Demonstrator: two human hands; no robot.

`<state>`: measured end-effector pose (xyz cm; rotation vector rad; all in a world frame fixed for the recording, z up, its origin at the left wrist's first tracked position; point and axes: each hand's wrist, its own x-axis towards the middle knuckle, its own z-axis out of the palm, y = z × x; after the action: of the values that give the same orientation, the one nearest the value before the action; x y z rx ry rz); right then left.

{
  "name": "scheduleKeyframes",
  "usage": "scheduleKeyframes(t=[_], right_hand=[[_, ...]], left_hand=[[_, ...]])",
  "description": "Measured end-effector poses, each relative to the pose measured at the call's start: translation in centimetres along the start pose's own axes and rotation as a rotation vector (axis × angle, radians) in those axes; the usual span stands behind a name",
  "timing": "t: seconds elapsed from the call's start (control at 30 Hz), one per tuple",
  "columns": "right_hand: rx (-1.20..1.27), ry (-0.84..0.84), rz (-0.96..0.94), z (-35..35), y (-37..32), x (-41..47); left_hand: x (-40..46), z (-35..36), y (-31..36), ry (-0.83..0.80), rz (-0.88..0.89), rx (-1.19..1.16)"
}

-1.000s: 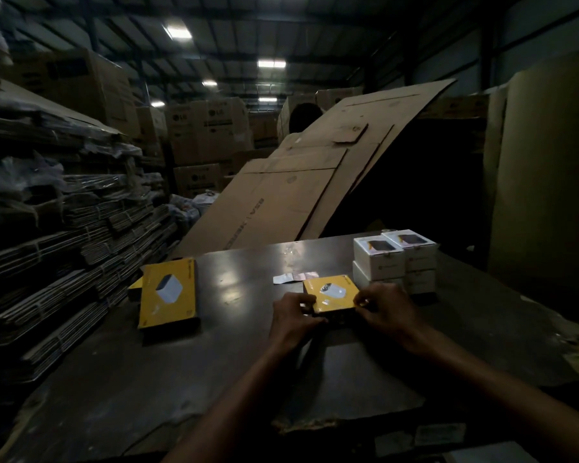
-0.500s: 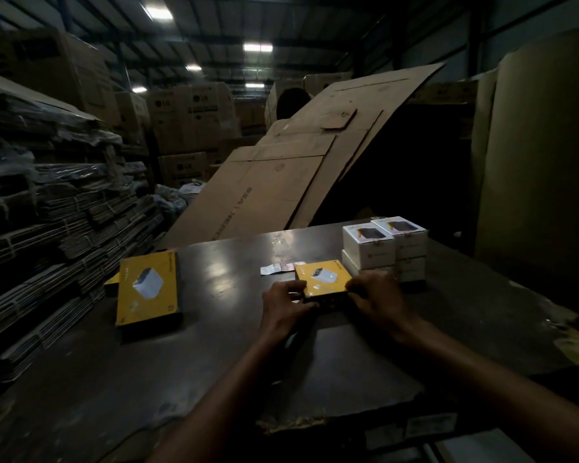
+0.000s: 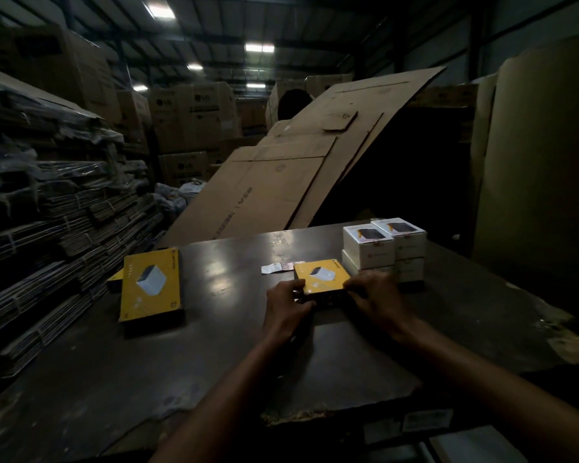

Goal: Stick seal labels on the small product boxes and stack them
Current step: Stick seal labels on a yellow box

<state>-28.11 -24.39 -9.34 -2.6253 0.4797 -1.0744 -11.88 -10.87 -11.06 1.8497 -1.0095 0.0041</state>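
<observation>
A small yellow product box (image 3: 321,276) lies on the dark table (image 3: 214,345) in front of me. My left hand (image 3: 286,304) grips its near left corner with curled fingers. My right hand (image 3: 378,295) holds its near right edge, fingertips hidden against the box. Just behind the box lies a white strip of seal labels (image 3: 276,268). To the right stands a stack of white product boxes (image 3: 383,248), two high, in two columns. A larger yellow box (image 3: 151,284) lies flat at the table's left.
Bundled flat cardboard (image 3: 47,235) is piled high along the left. A big flattened carton (image 3: 298,168) leans behind the table. A tall cardboard sheet (image 3: 542,162) stands at the right. The table's near edge is torn and ragged.
Both hands stay on the small yellow box in about the same place. The view has shifted slightly as my head moved.
</observation>
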Motion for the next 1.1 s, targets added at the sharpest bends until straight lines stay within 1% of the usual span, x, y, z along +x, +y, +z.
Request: scheduleKeyframes(t=[0.43, 0.6, 0.73, 0.8, 0.87, 0.93, 1.03, 1.1], right_hand=[[-0.022, -0.035, 0.016, 1.1, 0.7, 0.2], [-0.018, 0.024, 0.050, 1.2, 0.9, 0.7], [-0.100, -0.015, 0.013, 0.4, 0.8, 0.7], [-0.062, 0.045, 0.024, 0.0, 0.7, 0.6], [0.006, 0.146, 0.115, -0.8, 0.8, 0.6], [0.024, 0.177, 0.276, -1.7, 1.3, 0.5], [-0.050, 0.074, 0.489, -3.4, 3.3, -0.4], [-0.098, 0.033, 0.599, -4.6, 5.0, -1.1]], left_hand=[[-0.6, -0.3, 1.0, -0.039, 0.068, 0.097], [-0.6, -0.2, 1.0, -0.042, 0.117, 0.174], [-0.8, -0.2, 1.3, -0.044, 0.184, 0.260], [-1.0, 0.0, 1.9, -0.024, 0.231, 0.296], [-1.1, 0.7, 2.6, -0.015, 0.266, 0.280], [-1.1, 1.7, 3.7, -0.020, 0.286, 0.252], [-0.6, 3.6, 5.6, -0.076, 0.315, 0.339], [-0.1, 4.9, 6.6, -0.117, 0.284, 0.439]])
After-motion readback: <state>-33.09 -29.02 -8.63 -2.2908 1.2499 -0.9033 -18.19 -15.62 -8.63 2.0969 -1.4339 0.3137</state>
